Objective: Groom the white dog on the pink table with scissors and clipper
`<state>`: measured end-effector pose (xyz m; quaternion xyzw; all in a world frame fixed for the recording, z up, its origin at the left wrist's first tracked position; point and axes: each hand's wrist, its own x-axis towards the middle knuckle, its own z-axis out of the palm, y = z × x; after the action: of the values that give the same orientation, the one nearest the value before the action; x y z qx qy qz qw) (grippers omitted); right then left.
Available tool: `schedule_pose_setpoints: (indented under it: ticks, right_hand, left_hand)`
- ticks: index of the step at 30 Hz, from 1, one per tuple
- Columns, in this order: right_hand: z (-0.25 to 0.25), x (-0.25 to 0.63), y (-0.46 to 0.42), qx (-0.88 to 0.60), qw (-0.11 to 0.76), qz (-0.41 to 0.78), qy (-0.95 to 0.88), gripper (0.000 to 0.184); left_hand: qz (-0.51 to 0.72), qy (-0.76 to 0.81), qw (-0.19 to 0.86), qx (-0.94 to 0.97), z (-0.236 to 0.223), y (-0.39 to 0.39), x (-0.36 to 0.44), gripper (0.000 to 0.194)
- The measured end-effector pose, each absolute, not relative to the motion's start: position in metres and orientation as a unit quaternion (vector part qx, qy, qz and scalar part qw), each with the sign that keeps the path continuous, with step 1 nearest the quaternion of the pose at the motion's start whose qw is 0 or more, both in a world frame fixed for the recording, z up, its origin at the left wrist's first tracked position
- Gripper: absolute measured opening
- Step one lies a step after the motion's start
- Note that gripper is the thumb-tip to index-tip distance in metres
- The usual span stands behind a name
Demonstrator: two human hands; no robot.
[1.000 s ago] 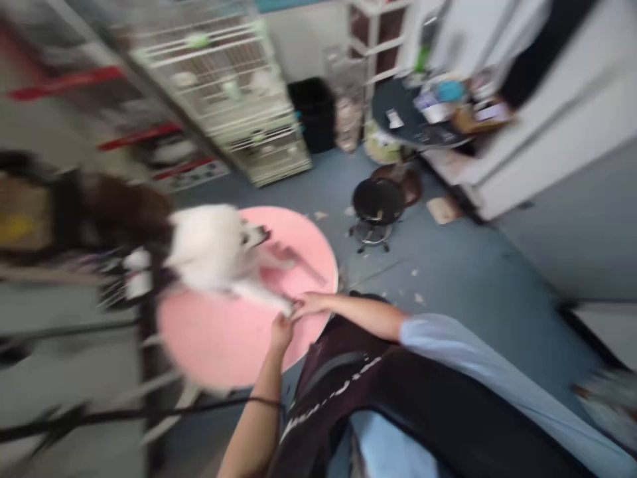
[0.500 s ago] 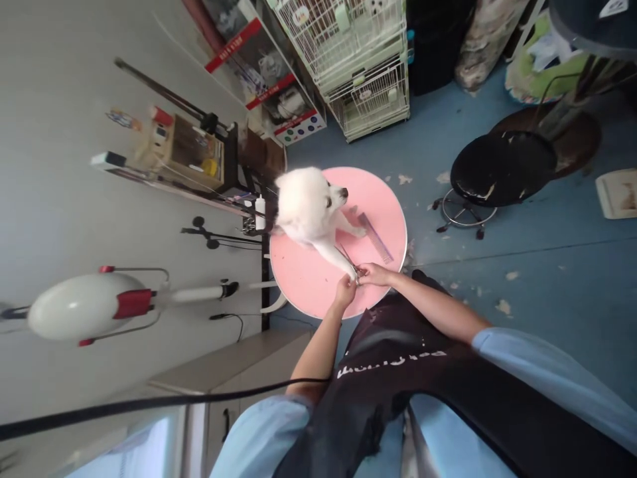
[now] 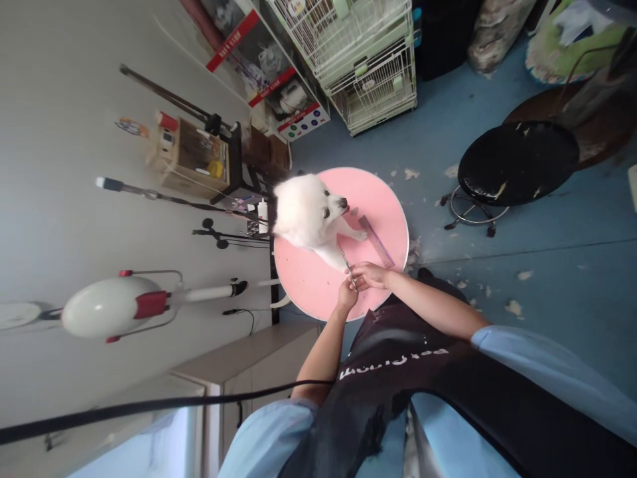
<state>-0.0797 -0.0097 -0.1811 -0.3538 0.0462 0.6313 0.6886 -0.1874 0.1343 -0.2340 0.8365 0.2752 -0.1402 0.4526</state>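
Observation:
A small white dog (image 3: 306, 212) sits on a round pink table (image 3: 318, 292), facing right. My left hand (image 3: 347, 297) is closed around the dog's front paw at the table's near edge. My right hand (image 3: 368, 274) is closed on thin metal scissors (image 3: 347, 261) that point at the paw. A long purple comb (image 3: 377, 241) lies on the table to the right of the dog.
A black round stool (image 3: 517, 162) stands to the right on the blue floor (image 3: 547, 265), which has tufts of hair on it. White wire cages (image 3: 365, 60) stand behind. A white dryer on a stand (image 3: 107, 307) and a wooden box shelf (image 3: 192, 156) are on the left.
The view has steadied after a blurred swing. The dog has turned its head a little; both hands stay at its paw with the scissors.

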Motion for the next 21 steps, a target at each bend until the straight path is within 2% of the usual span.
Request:
schedule_pose_setpoints:
  ticks: [10,12,14,15,16,19,21]
  right_hand:
    - [-0.185,-0.079,-0.012,-0.381,0.655,0.652,0.021,0.021]
    - [-0.190,-0.083,-0.013,-0.421,0.642,0.641,0.000,0.022]
    - [-0.199,-0.084,-0.017,-0.504,0.618,0.603,-0.033,0.024]
    - [-0.205,-0.082,-0.022,-0.565,0.589,0.575,-0.052,0.026]
    - [-0.212,-0.079,-0.028,-0.631,0.547,0.546,-0.072,0.028]
    - [-0.230,-0.058,-0.047,-0.778,0.409,0.463,-0.110,0.026]
    - [-0.239,-0.042,-0.056,-0.844,0.302,0.421,-0.138,0.028]
  left_hand:
    - [-0.146,0.284,0.447,0.835,-0.232,0.120,-0.183,0.027]
    - [-0.148,0.293,0.437,0.837,-0.232,0.117,-0.181,0.025]
    - [-0.155,0.311,0.418,0.839,-0.233,0.115,-0.179,0.015]
    - [-0.161,0.324,0.404,0.840,-0.234,0.115,-0.178,0.007]
    - [-0.168,0.341,0.388,0.840,-0.234,0.116,-0.177,0.007]
    - [-0.179,0.400,0.344,0.830,-0.232,0.124,-0.175,0.029]
    - [-0.179,0.435,0.330,0.818,-0.228,0.132,-0.176,0.035]
